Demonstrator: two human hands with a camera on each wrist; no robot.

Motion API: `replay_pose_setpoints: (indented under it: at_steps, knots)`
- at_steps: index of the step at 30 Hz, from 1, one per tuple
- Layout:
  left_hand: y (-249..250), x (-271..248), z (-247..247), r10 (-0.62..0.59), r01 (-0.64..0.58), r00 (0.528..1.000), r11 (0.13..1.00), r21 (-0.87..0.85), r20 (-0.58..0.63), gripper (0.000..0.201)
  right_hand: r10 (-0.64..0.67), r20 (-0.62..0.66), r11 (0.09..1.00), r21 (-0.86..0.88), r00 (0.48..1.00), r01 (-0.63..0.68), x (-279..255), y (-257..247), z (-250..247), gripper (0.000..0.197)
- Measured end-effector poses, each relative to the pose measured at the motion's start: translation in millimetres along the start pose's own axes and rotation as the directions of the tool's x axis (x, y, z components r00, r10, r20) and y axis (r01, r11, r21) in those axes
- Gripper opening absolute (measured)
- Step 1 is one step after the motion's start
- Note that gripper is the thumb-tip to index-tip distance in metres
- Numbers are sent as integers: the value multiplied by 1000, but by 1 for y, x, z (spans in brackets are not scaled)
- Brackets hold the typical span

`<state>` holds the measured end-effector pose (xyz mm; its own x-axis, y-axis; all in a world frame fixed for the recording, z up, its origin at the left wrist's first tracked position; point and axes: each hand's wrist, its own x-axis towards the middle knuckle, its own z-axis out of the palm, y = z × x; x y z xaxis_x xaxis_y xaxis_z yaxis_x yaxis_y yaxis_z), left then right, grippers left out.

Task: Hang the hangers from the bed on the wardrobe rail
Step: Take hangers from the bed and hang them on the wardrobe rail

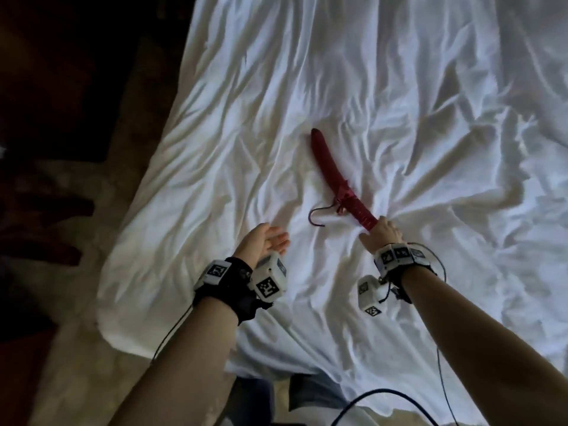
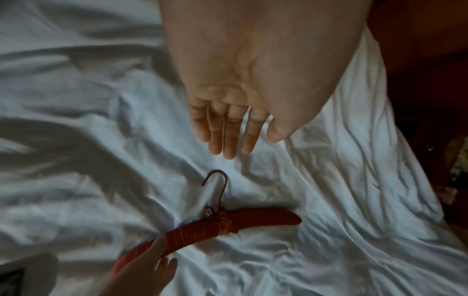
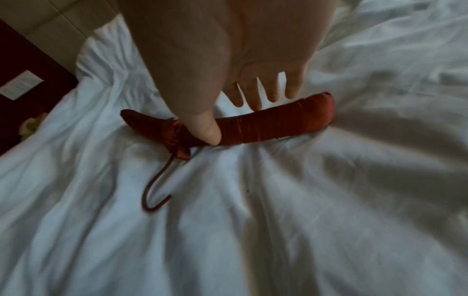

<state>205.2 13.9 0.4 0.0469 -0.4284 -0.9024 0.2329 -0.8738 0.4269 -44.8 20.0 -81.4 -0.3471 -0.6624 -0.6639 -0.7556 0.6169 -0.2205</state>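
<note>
Your right hand (image 1: 382, 233) rests on the near end of the padded hanger (image 1: 330, 173). Its fingers (image 3: 255, 96) are spread over the arm and the thumb presses beside the bow; whether they clamp it, I cannot tell. The hanger lies flat on the bed (image 1: 430, 87), a curved bar wrapped in dark red satin, gathered at the middle, its thin wire hook (image 1: 319, 215) pointing toward your left hand (image 1: 266, 241). That hand hovers over the crumpled white sheet, fingers straight and close together, holding nothing.
</note>
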Motion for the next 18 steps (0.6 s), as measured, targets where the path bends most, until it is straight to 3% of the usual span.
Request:
replay_pose_setpoints:
  at_steps: [6, 11, 18]
  knots:
    - [-18, 3, -3, -34, 32, 997, 999, -39, -64, 30, 2, 128, 998, -59, 992, 5, 19, 21, 14, 46]
    - [-26, -4, -4, -58, 53, 995, 996, -68, -76, 28, -56, 293, 997, 64, 955, 39, 3, 28, 43, 35]
    - [-18, -37, -32, 63, -62, 994, 998, 16, -89, 20, -321, 193, 941, 181, 927, 288, -72, -49, 49, 31]
